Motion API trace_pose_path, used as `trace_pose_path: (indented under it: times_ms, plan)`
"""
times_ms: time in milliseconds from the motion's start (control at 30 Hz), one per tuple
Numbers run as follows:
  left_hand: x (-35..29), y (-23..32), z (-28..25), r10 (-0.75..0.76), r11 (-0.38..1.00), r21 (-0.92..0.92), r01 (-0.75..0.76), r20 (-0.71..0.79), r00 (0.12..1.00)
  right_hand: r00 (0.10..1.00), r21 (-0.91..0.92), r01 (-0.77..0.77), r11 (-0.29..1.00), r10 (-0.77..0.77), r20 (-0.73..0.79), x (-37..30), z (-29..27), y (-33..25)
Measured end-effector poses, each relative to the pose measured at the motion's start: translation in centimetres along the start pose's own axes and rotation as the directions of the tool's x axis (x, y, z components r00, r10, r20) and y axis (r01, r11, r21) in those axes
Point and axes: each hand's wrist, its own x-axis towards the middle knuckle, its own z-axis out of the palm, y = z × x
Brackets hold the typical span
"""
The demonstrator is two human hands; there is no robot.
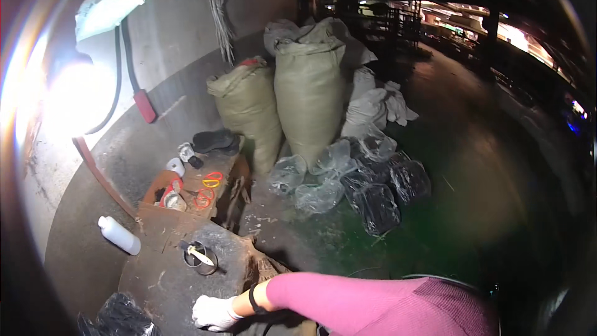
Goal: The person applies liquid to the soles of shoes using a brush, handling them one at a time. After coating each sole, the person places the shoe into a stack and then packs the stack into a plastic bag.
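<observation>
My right hand (pixel 214 313), in a white glove, is low over the near end of the dark, worn workbench (pixel 168 283). Its fingers are curled, and whatever they may hold is hidden. A pink sleeve (pixel 348 298) and a black wristband (pixel 255 299) show on that arm. Just beyond the hand, a brush (pixel 199 254) with a pale handle and dark bristles rests across a round, dark tin (pixel 208 266). Black plastic (pixel 121 317) lies at the lower left, beside the bench. My left hand is out of the picture.
Orange- and yellow-handled scissors (pixel 208 188) lie at the bench's far end near dark shoe soles (pixel 214 142). A white bottle (pixel 119 235) is at the left. Full woven sacks (pixel 309 96) and clear bags with black contents (pixel 375 208) stand beyond. A bright lamp (pixel 84 96) glares left.
</observation>
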Motion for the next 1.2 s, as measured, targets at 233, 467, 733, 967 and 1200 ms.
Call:
trace_pose_path:
  times_ms: [233, 467, 733, 967, 1200]
  plan:
    - [5.1, -3.4, 9.0, 0.165, 0.903, 0.322, -0.286, 0.356, 0.920, 0.987, -0.003, 0.082, 0.997, -0.081, -0.140, 0.4, -1.8, -1.0]
    - [7.1, -4.9, 12.2, 0.204, 0.838, 0.373, -0.397, 0.461, 0.863, 0.974, -0.060, 0.108, 0.992, -0.118, -0.192, 0.6, -0.6, -0.4]
    - [8.2, -6.0, 13.2, 0.223, 0.814, 0.374, -0.443, 0.504, 0.834, 0.966, -0.083, 0.108, 0.991, -0.124, -0.226, 0.8, 0.0, 0.1]
    - [8.1, -6.4, 12.8, 0.235, 0.786, 0.407, -0.465, 0.498, 0.835, 0.970, -0.054, 0.097, 0.994, -0.107, -0.219, 0.5, -0.1, -0.1]
    - [7.2, -5.6, 12.4, 0.236, 0.735, 0.484, -0.474, 0.473, 0.849, 0.960, -0.032, 0.137, 0.990, -0.141, -0.241, 0.3, -0.2, 0.2]
